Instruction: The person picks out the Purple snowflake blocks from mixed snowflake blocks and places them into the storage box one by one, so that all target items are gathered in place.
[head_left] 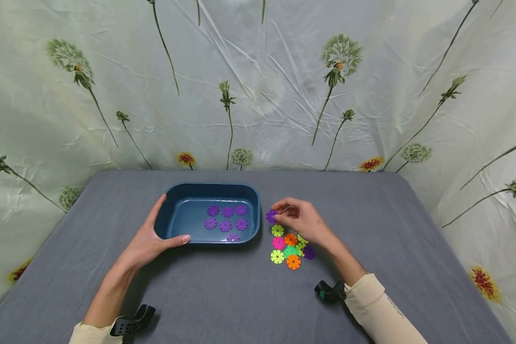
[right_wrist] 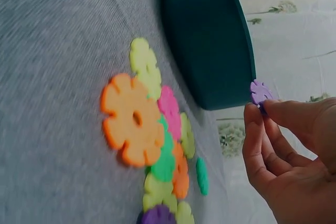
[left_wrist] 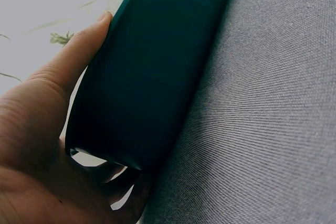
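Note:
A dark blue plastic basin (head_left: pixel 188 217) stands on the grey cloth, with several purple snowflake discs (head_left: pixel 225 226) lying flat in its right half. My left hand (head_left: pixel 144 243) grips the basin's left end, the thumb on the near rim; in the left wrist view, fingers curve around the basin's end (left_wrist: pixel 142 77). Just right of the basin, my right hand (head_left: pixel 306 222) pinches one purple snowflake disc (right_wrist: pixel 260 93) between thumb and fingers, above the cloth. Below that hand lies a loose pile of snowflake discs: orange (head_left: pixel 293 262), yellow (head_left: pixel 277 257), pink (head_left: pixel 278 242), green (head_left: pixel 290 252) and purple (head_left: pixel 309 252).
Grey cloth (head_left: pixel 223 296) covers the table. Behind it and along the sides hangs a pale curtain (head_left: pixel 275 95) printed with dandelions. Each wrist wears a black strap device, the left one (head_left: pixel 133 322) close to the cloth.

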The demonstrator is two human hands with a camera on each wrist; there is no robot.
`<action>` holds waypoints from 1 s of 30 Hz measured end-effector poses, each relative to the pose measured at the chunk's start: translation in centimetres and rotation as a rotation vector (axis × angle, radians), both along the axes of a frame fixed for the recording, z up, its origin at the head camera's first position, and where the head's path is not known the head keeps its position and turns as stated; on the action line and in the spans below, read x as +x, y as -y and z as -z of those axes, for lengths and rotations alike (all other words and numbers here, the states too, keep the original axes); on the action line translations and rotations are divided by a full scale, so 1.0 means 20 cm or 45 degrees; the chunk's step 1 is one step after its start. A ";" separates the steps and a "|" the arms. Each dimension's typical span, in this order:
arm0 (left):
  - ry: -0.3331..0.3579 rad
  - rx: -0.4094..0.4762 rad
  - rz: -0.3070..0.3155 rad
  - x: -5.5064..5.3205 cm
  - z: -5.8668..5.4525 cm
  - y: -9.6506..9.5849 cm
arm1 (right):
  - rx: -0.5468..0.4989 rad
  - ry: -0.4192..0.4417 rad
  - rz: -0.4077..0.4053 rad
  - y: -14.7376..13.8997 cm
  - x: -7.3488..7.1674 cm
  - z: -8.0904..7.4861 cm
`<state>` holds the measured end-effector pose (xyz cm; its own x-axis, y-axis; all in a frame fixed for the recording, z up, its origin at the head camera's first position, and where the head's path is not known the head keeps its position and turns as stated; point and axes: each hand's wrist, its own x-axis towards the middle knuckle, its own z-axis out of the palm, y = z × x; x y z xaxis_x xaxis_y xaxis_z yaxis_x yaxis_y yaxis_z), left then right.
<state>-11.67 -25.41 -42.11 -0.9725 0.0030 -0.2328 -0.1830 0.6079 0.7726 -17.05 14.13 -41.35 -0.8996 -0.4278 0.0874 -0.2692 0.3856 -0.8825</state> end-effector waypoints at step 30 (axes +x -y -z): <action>-0.020 0.005 0.031 0.01 -0.01 0.01 | -0.152 0.015 -0.036 0.26 -0.03 -0.06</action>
<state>-11.46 -25.53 -42.00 -0.9757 0.0276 -0.2172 -0.1559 0.6092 0.7775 -17.69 8.88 -40.13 -0.8887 -0.4401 0.1288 -0.2676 0.2697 -0.9250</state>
